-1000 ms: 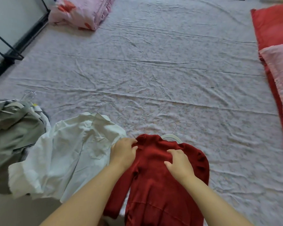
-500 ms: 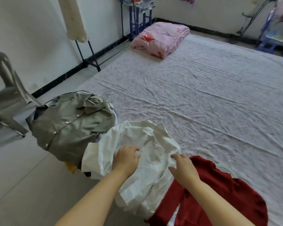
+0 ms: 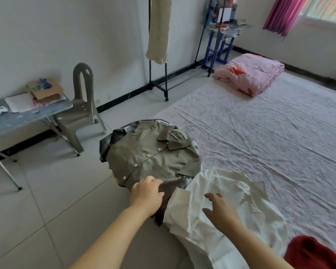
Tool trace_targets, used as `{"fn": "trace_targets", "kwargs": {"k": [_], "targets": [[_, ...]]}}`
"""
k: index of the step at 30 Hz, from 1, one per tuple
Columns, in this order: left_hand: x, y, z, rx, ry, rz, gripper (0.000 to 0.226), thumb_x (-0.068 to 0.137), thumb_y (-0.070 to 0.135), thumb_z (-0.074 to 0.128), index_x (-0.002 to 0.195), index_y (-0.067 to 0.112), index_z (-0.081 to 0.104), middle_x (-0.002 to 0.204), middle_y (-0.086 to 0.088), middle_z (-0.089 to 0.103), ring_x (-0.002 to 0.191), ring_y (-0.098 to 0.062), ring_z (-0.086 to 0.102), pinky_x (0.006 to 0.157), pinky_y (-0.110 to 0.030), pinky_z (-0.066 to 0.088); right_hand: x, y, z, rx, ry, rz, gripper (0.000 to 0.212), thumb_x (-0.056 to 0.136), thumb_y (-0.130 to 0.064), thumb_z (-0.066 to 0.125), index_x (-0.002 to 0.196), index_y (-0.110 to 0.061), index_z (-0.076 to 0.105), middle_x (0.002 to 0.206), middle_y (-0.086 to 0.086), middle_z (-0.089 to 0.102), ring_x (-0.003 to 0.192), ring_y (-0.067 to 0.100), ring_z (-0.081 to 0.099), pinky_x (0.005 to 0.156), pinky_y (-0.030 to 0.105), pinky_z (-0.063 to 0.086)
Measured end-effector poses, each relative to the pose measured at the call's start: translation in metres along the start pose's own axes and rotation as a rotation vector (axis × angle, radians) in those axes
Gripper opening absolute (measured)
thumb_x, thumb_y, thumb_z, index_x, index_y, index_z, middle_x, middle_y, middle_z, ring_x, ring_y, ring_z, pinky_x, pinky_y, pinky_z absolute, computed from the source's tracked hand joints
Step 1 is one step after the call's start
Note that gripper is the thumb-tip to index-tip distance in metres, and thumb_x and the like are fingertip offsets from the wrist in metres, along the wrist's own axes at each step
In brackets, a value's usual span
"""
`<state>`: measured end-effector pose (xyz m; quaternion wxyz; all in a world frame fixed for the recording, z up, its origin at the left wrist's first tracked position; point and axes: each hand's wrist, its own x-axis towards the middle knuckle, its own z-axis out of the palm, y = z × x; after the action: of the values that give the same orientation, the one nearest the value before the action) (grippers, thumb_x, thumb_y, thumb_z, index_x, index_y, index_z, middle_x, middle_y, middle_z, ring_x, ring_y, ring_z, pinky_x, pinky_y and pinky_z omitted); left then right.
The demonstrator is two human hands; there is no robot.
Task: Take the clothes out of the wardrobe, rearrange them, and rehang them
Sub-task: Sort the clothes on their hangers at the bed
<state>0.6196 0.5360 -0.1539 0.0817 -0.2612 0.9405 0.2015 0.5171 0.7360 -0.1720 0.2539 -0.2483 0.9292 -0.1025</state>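
Observation:
An olive button-up shirt [image 3: 153, 158] on a hanger tops a pile of clothes at the bed's left edge. My left hand [image 3: 146, 195] rests on its lower hem with fingers curled into the cloth. A white shirt [image 3: 239, 210] lies beside it to the right, and my right hand [image 3: 220, 210] hovers over it with fingers spread. A red sweater [image 3: 310, 253] shows at the bottom right corner. A black clothes rack [image 3: 164, 78] stands by the wall with one cream garment [image 3: 159, 30] hanging.
The bed [image 3: 270, 136] has a pale patterned sheet and a folded pink quilt [image 3: 250, 76] at its far end. A grey chair [image 3: 80, 111] and an ironing board [image 3: 17, 113] stand on the tiled floor at left. A blue shelf [image 3: 219, 39] sits by the wall.
My view has swung left, from the red sweater to the white shirt to the olive pile. My left hand has gone from the white shirt to the olive shirt's hem; my right hand has opened.

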Motion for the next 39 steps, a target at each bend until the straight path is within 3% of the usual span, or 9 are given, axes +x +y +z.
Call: {"fn": "trace_targets", "kwargs": {"k": [9, 14, 18, 23, 27, 33, 36, 39], "targets": [[0.115, -0.051, -0.038, 0.019, -0.001, 0.066, 0.038, 0.093, 0.032, 0.048, 0.131, 0.025, 0.047, 0.131, 0.003, 0.046, 0.120, -0.018, 0.044, 0.100, -0.031, 0.031, 0.135, -0.065, -0.008, 0.056, -0.020, 0.005, 0.046, 0.090, -0.027, 0.055, 0.134, -0.018, 0.044, 0.131, 0.005, 0.046, 0.120, 0.021, 0.047, 0.095, 0.027, 0.041], [0.202, -0.069, -0.063, 0.009, 0.003, 0.112, 0.030, 0.093, 0.029, 0.046, 0.121, 0.027, 0.055, 0.124, 0.008, 0.051, 0.115, -0.013, 0.046, 0.097, -0.027, 0.031, 0.227, -0.089, -0.019, 0.085, -0.087, 0.052, 0.048, 0.089, -0.022, 0.053, 0.136, -0.019, 0.043, 0.136, 0.004, 0.042, 0.119, 0.020, 0.049, 0.089, 0.024, 0.040], [0.258, -0.073, -0.073, 0.000, -0.030, 0.139, 0.031, 0.094, 0.027, 0.045, 0.123, 0.026, 0.054, 0.125, 0.008, 0.050, 0.117, -0.012, 0.045, 0.099, -0.027, 0.028, 0.285, -0.093, -0.025, 0.071, -0.120, 0.062, 0.044, 0.089, -0.024, 0.054, 0.132, -0.016, 0.047, 0.129, 0.007, 0.047, 0.115, 0.022, 0.050, 0.094, 0.026, 0.039], [0.318, -0.076, -0.054, 0.021, -0.122, 0.199, 0.030, 0.094, 0.028, 0.045, 0.123, 0.029, 0.054, 0.124, 0.011, 0.049, 0.116, -0.009, 0.045, 0.098, -0.024, 0.026, 0.349, -0.076, -0.023, 0.123, -0.132, 0.162, 0.044, 0.086, -0.023, 0.053, 0.130, -0.019, 0.050, 0.128, 0.005, 0.050, 0.118, 0.023, 0.049, 0.096, 0.030, 0.041], [0.371, -0.078, -0.028, 0.021, -0.174, 0.247, 0.030, 0.093, 0.029, 0.046, 0.122, 0.030, 0.055, 0.124, 0.013, 0.050, 0.117, -0.009, 0.045, 0.098, -0.024, 0.026, 0.405, -0.058, -0.015, 0.148, -0.079, 0.236, 0.033, 0.082, -0.017, 0.049, 0.111, -0.012, 0.062, 0.113, 0.010, 0.061, 0.109, 0.028, 0.053, 0.087, 0.035, 0.046], [0.438, -0.087, 0.019, -0.033, -0.210, 0.317, 0.028, 0.092, 0.028, 0.048, 0.119, 0.031, 0.058, 0.120, 0.014, 0.052, 0.117, -0.008, 0.045, 0.098, -0.023, 0.026, 0.494, -0.037, -0.001, 0.223, -0.010, 0.370, 0.040, 0.086, -0.015, 0.049, 0.125, -0.021, 0.057, 0.130, 0.010, 0.051, 0.120, 0.027, 0.049, 0.099, 0.035, 0.041], [0.455, -0.097, 0.035, -0.054, -0.205, 0.348, 0.027, 0.091, 0.027, 0.049, 0.114, 0.029, 0.062, 0.116, 0.012, 0.055, 0.113, -0.011, 0.048, 0.098, -0.025, 0.027, 0.529, -0.033, 0.012, 0.190, 0.045, 0.393, 0.034, 0.091, -0.014, 0.046, 0.124, -0.015, 0.057, 0.126, 0.014, 0.055, 0.118, 0.030, 0.050, 0.091, 0.032, 0.040], [0.462, -0.113, 0.048, -0.055, -0.191, 0.391, 0.025, 0.079, 0.024, 0.053, 0.098, 0.023, 0.070, 0.100, 0.005, 0.063, 0.097, -0.019, 0.059, 0.088, -0.033, 0.039, 0.549, -0.034, 0.026, 0.157, 0.112, 0.419, 0.031, 0.093, -0.014, 0.045, 0.120, -0.010, 0.058, 0.123, 0.016, 0.056, 0.116, 0.032, 0.050, 0.089, 0.034, 0.040]]}}
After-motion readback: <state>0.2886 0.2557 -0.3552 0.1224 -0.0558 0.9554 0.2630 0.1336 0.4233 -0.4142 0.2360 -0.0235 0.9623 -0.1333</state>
